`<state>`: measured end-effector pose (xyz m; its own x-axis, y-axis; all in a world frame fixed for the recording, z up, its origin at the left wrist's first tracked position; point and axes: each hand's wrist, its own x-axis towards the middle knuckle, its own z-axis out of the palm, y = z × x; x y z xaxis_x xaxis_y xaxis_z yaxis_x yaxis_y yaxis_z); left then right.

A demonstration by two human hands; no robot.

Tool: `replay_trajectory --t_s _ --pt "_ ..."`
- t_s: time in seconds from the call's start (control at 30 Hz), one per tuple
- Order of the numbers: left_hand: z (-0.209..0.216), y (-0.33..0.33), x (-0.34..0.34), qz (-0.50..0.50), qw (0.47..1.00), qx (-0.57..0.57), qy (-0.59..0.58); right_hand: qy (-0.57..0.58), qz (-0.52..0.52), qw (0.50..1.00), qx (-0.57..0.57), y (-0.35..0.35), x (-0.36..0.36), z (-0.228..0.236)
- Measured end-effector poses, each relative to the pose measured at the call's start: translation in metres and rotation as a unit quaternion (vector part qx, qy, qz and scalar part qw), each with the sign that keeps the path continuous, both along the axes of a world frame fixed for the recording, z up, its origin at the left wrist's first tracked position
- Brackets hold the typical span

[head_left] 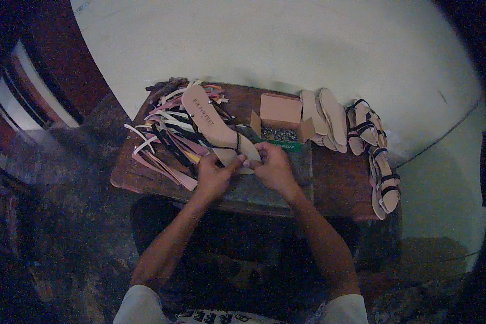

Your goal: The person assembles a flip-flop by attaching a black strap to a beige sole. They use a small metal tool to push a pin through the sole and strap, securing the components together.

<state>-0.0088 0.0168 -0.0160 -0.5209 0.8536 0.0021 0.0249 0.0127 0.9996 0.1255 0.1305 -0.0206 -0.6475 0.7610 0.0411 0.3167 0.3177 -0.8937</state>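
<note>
A beige sandal sole (208, 117) with a thin dark strap lies tilted over the small wooden table (340, 186), heel end pointing away from me. My left hand (213, 175) grips its near end from the left. My right hand (272, 167) pinches the same end from the right, fingers at the dark strap. Both hands meet at the toe part of the sole.
A heap of pink, white and dark straps (164, 137) covers the table's left side. An open cardboard box of small metal pieces (279, 127) stands behind my hands. Bare soles (326, 119) and finished strapped sandals (375, 156) lie at the right. A pale wall rises behind.
</note>
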Motion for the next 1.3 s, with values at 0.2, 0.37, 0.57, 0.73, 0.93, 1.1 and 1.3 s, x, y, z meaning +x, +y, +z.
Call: replay_trajectory --t_s 0.2,0.37,0.57,0.73,0.93,1.1,1.3 --pt "0.013 -0.003 0.006 0.010 0.999 0.000 -0.035 -0.013 -0.009 0.999 0.035 -0.004 0.003 0.012" --pt "0.027 -0.004 -0.001 -0.028 0.996 0.001 -0.080 -0.007 0.095 0.994 -0.061 0.010 0.011 0.046" --pt "0.030 -0.004 -0.005 -0.014 0.997 0.022 -0.078 0.018 0.077 0.977 -0.200 0.011 0.013 0.048" --pt "0.041 -0.009 -0.004 -0.005 0.991 0.043 -0.127 0.074 0.074 0.943 -0.315 -0.003 0.008 0.057" --pt "0.034 -0.006 -0.003 -0.009 0.988 0.043 -0.145 0.005 0.091 0.944 -0.318 0.001 0.010 0.054" --pt "0.037 -0.007 -0.001 0.000 0.986 0.014 -0.169 0.020 0.092 0.935 -0.341 0.001 0.011 0.052" --pt "0.032 -0.005 -0.005 -0.009 0.982 0.013 -0.189 0.033 0.108 0.933 -0.341 0.000 0.011 0.051"
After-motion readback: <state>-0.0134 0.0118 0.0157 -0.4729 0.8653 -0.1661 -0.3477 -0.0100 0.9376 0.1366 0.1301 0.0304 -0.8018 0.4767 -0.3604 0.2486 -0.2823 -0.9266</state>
